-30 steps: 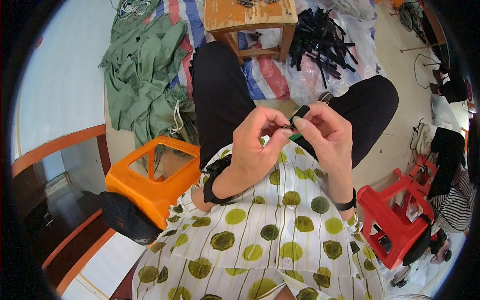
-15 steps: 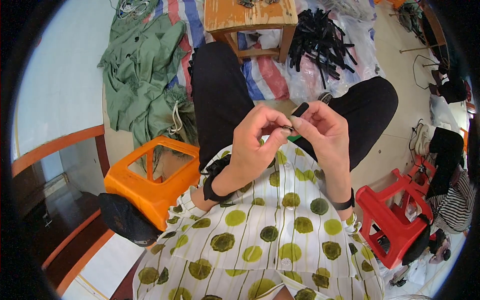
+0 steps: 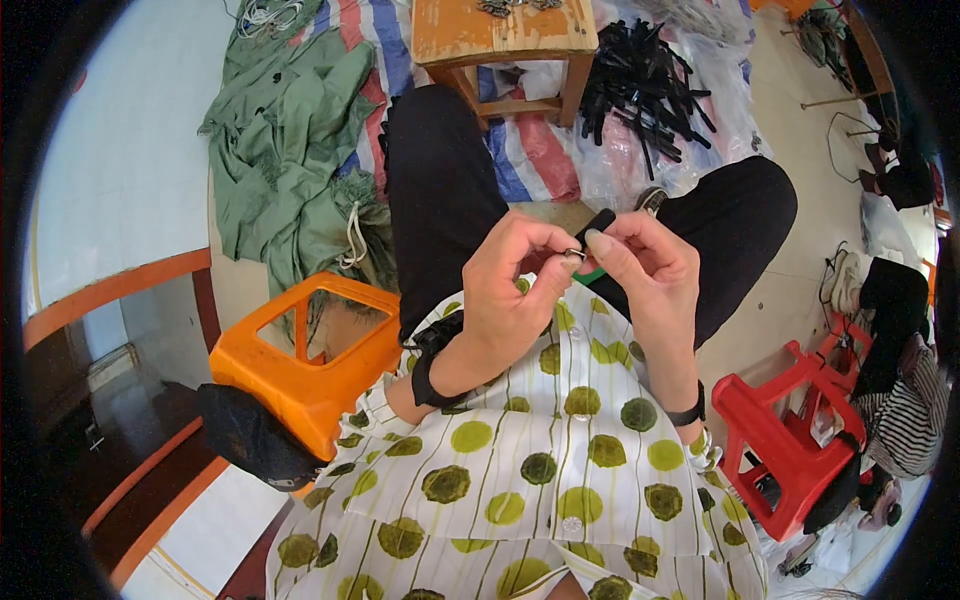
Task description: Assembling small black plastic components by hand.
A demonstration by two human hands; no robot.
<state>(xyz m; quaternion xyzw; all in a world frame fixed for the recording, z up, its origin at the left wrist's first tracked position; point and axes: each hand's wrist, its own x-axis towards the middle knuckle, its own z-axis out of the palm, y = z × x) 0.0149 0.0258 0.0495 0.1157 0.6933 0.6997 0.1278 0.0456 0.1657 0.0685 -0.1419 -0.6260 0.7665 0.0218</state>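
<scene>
My left hand [image 3: 515,270] is closed in a pinch, thumb against forefinger, on a small metal buckle-like piece [image 3: 574,253]. Opposite it, my right hand [image 3: 650,265] pinches a short black strap [image 3: 597,228], the thumb lying along it. Strap and metal piece meet between the fingertips; whether the strap passes through it I cannot tell. Both hands are raised in front of my dotted shirt, between my knees. Something green shows just below the fingertips, partly hidden by the right hand.
A worn wooden stool [image 3: 505,42] with small metal pieces [image 3: 520,5] stands ahead. Right of it, a pile of black straps [image 3: 645,95] lies on clear plastic. Green cloth [image 3: 285,150] spreads at the left. An orange stool [image 3: 270,385] and a red stool [image 3: 785,450] flank me.
My right thumb has shifted up onto the strap, and the strap has moved slightly down and left against the metal piece. The left hand keeps its pinch almost in place.
</scene>
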